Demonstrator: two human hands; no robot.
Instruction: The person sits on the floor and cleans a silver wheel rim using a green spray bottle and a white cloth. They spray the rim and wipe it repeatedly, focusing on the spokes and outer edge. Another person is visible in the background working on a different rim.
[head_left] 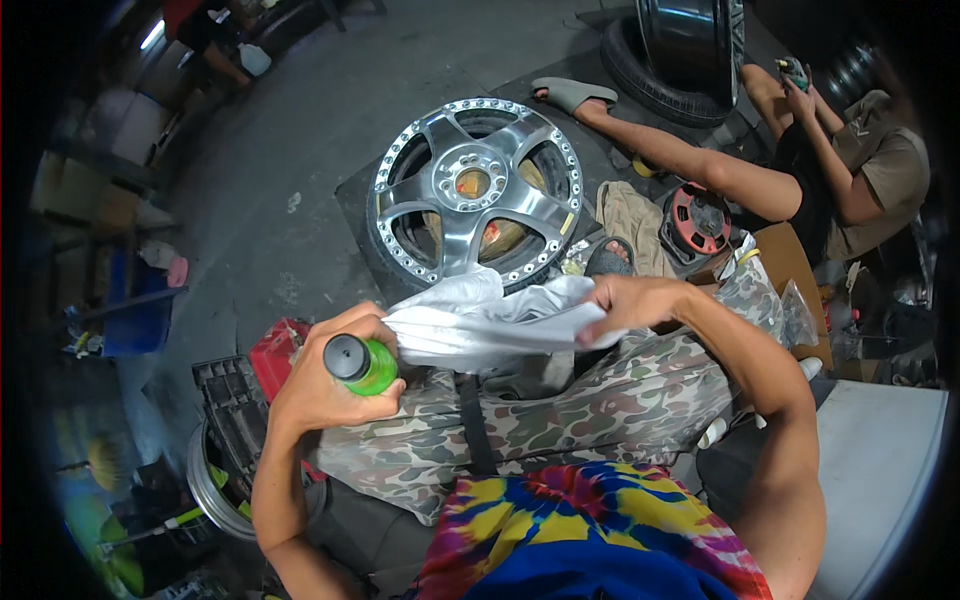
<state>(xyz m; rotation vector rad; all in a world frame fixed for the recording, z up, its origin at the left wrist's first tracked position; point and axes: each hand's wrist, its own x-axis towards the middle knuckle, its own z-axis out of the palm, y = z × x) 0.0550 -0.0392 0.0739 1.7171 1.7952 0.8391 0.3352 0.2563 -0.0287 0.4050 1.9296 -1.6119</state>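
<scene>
My left hand (335, 385) is closed round a green bottle (372, 368) with a black cap, the cap facing up. The same hand also pinches one end of a white cloth (450, 335). The cloth's other end is gripped by my right hand (635, 305), so it stretches between both hands above my lap, slightly blurred. Just beyond the cloth lies a shiny five-spoke wheel rim (445, 235), face up, with small bolts all round its edge. Brown material shows through its openings. The cloth overlaps the rim's near edge in view.
At the right, another person (860, 190) sits with a leg stretched toward the rim, holding a small tool. A tyre (665, 85) lies at the far right. Beside the rim are a beige cloth (630, 225) and a red-and-black round object (698, 220). A red case (278, 355) stands left of my knee.
</scene>
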